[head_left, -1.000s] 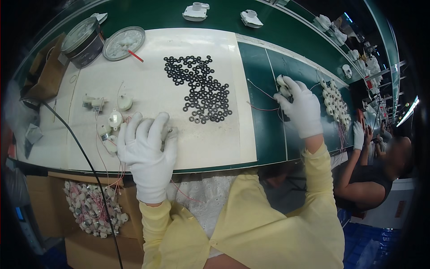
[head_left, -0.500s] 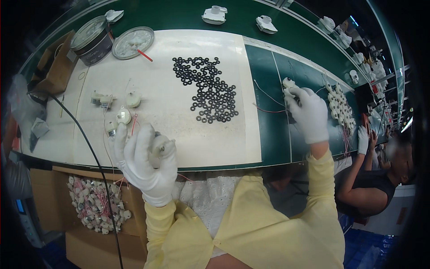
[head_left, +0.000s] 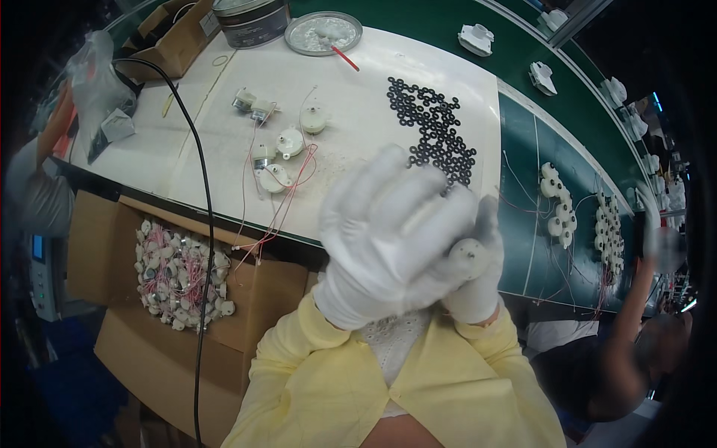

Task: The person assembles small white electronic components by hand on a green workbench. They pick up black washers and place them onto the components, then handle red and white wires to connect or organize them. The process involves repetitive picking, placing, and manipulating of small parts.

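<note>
My left hand (head_left: 388, 231), in a white glove, is in front of my chest and partly covers my right hand (head_left: 482, 287), also gloved. A small round cream geared motor (head_left: 469, 257) is at my left thumb, with my right hand against it. The left fingers are curled and blurred. The right fingers are mostly hidden behind the left hand. Beyond the hands lie many small black rings (head_left: 433, 127) on a white sheet. To their left are several loose motors (head_left: 290, 142) with pink wires.
At lower left, an open cardboard box (head_left: 261, 299) holds many wired motors. Grouped motors with black rings (head_left: 560, 205) lie on the green surface at right. A tin (head_left: 254, 26) and a lid with white paste (head_left: 314, 36) stand at the back. A black cable (head_left: 207, 224) hangs at left.
My right hand has left the motors on the green surface and come in to meet my left hand. The left hand has risen toward the middle with the motor. The view has shifted.
</note>
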{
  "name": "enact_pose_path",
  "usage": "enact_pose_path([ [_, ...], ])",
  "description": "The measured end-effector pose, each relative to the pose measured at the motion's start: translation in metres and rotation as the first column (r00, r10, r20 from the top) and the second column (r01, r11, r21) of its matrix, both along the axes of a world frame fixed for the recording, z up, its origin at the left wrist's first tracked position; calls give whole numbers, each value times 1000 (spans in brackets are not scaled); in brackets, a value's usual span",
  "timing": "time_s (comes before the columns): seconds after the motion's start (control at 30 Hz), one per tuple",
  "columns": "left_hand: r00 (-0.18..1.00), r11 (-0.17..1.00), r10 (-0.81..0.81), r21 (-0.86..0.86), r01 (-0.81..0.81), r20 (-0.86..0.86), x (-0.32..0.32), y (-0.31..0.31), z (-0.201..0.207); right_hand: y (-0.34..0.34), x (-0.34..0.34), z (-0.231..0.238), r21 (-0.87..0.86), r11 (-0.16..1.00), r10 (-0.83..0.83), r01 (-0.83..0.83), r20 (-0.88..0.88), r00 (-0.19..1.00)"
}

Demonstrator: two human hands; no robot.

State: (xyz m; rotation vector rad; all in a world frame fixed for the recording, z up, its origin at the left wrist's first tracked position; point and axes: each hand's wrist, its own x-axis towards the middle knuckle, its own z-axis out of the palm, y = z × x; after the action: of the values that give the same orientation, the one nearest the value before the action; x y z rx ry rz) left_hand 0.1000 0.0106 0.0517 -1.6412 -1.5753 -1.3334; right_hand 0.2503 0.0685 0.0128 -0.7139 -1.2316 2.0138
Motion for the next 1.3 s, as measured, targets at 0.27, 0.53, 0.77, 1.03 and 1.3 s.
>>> enact_pose_path([
  [0.27,852,778,458,-349,-522,-253,-83,42,-26,36,46,38,289,954,-187,75,382,905],
  [0.53,965,891,231,-372,-261,-123,-51,35,-24,71,61,25,462,880,-199,-112,572,796],
  [0.77,929,859,333,-355,-369,-161,-69,25,-31,84,49,31,672,643,-191,-367,605,773],
  [1.03,957,874,285,-424,-236,53,-63,13,-24,89,38,43,748,387,-322,-539,657,681],
  [1.3,984,905,158,-411,-109,88,-51,9,-28,78,28,50,676,546,-305,-495,710,635],
])
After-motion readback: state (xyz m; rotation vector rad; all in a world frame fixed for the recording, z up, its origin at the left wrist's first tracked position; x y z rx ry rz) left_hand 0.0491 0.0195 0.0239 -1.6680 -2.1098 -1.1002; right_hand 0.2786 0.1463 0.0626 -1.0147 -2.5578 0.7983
